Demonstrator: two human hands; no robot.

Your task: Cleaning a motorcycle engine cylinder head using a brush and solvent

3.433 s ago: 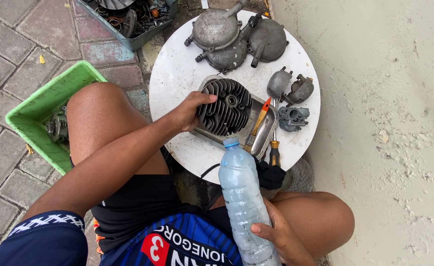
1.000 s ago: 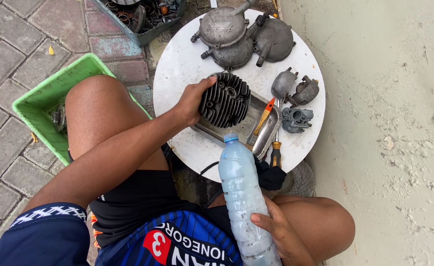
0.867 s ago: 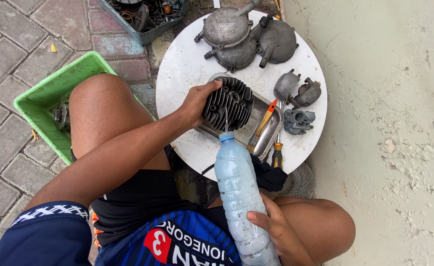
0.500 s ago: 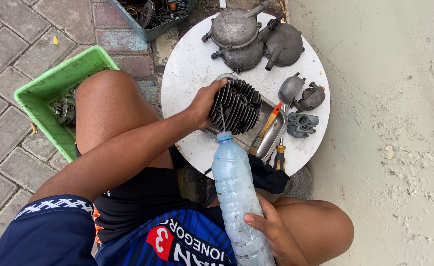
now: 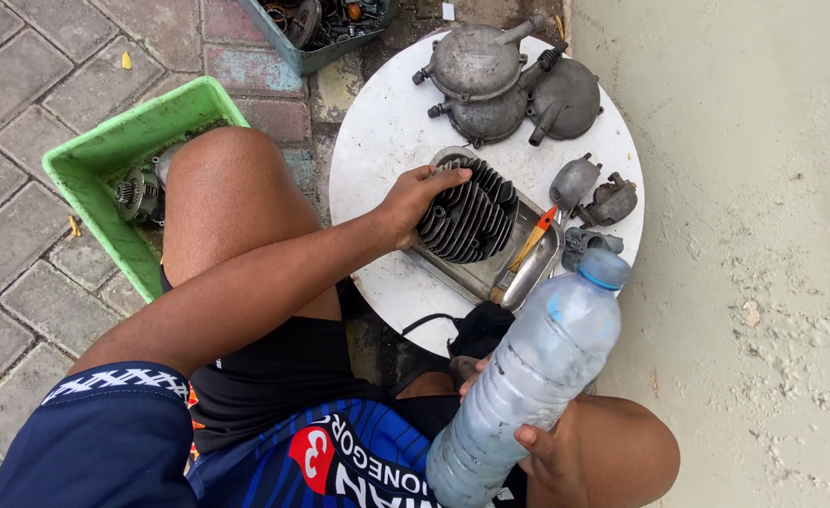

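Note:
My left hand [image 5: 413,200] grips the left edge of a dark finned engine cylinder head [image 5: 471,219] and holds it tilted over a shallow metal tray [image 5: 539,268] on a round white table [image 5: 377,141]. My right hand [image 5: 535,444] is wrapped around the lower part of a cloudy clear plastic bottle [image 5: 528,376] with a blue cap ring, its mouth pointing up and right, off the tray. An orange-handled brush [image 5: 526,252] lies in the tray.
Grey engine covers [image 5: 500,85] lie at the table's far side, and small carburettor parts [image 5: 594,193] to the right. A green plastic bin [image 5: 104,179] with a gear part sits left of my knee. A blue-grey parts box [image 5: 326,23] stands farther away. A black cloth [image 5: 479,329] hangs at the table's near edge.
The bottle has swung right and away from the cylinder head, its mouth now beside the tray rather than at the fins. My left hand keeps its hold on the head.

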